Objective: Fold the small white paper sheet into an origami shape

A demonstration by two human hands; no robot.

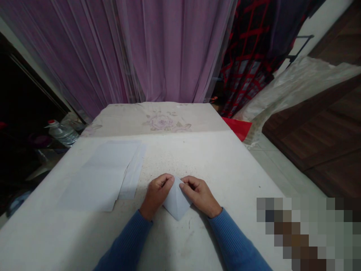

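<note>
A small folded piece of white paper (177, 205) is held between my two hands just above the table, its lower corner pointing toward me. A crease runs down its middle. My left hand (158, 192) pinches its upper left edge between thumb and curled fingers. On the other side, my right hand (199, 194) grips the upper right edge the same way, thumb on top. The fingertips beneath the paper are hidden. To the left of my left hand lie several flat sheets of white paper (98, 177), loosely stacked and overlapping.
The table has a white top (225, 169) and a flowered cloth (126, 116) at its far end. Purple curtains (169, 49) hang behind. A clear plastic bottle (62, 132) stands off the left edge. Something red (239, 128) and plastic sheeting (282, 90) are at the right.
</note>
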